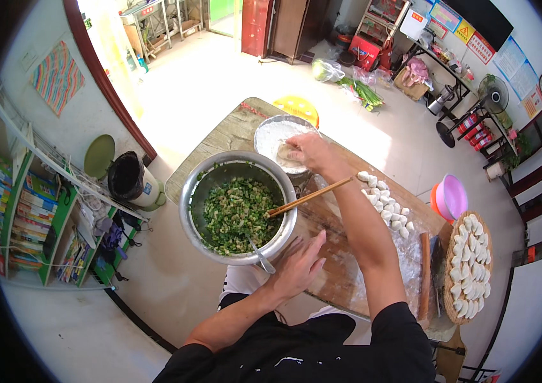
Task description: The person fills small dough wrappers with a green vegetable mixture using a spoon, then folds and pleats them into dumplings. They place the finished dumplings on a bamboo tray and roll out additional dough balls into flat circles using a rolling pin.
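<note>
My right hand [307, 147] is inside a bowl of white flour [273, 131], its fingers curled around a pale lump of dough [288, 152]. Below, my left hand [297, 268] hovers at the table's near edge with fingers apart and nothing in it. It is beside a large metal basin [187, 220] of chopped green filling [237, 210]. Chopsticks [316, 194] and a metal spoon [261, 256] rest in the basin and lean over its rim. Several small floured dough pieces [386, 203] lie on the wooden board [328, 268], right of my forearm.
A rolling pin [424, 275] lies at the board's right end, near a cleaver-like dark blade [436, 268]. Beyond it, a round woven tray [447, 287] carries rows of folded dumplings [469, 268]. A pink basin [451, 196] and a lined bin [144, 189] flank the table.
</note>
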### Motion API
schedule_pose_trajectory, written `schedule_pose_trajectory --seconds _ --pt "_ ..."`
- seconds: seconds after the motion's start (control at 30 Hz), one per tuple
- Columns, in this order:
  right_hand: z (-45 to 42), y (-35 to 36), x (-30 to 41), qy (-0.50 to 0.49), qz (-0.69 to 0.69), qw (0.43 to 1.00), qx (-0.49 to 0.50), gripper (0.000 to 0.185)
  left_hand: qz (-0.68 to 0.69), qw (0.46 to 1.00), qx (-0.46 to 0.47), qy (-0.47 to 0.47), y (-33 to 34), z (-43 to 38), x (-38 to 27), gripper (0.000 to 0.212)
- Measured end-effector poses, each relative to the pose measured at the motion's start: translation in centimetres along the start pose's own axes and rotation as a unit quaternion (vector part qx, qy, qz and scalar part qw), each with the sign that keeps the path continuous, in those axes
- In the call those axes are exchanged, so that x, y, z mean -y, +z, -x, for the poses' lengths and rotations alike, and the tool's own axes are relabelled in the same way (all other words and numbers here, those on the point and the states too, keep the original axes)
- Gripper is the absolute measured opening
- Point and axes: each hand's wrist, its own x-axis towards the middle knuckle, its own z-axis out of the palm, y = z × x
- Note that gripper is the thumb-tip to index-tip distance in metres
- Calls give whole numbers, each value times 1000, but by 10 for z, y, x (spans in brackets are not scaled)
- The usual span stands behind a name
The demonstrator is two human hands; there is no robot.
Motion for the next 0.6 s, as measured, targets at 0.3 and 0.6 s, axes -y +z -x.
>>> schedule_pose_trajectory --seconds 0.3,0.6 --pt "1 16 1 -45 76 996 5 36 -3 1000 2 1 3 6 -8 67" --pt "7 21 -16 -38 -101 986 -129 34 46 999 -7 -12 5 9 -20 64"
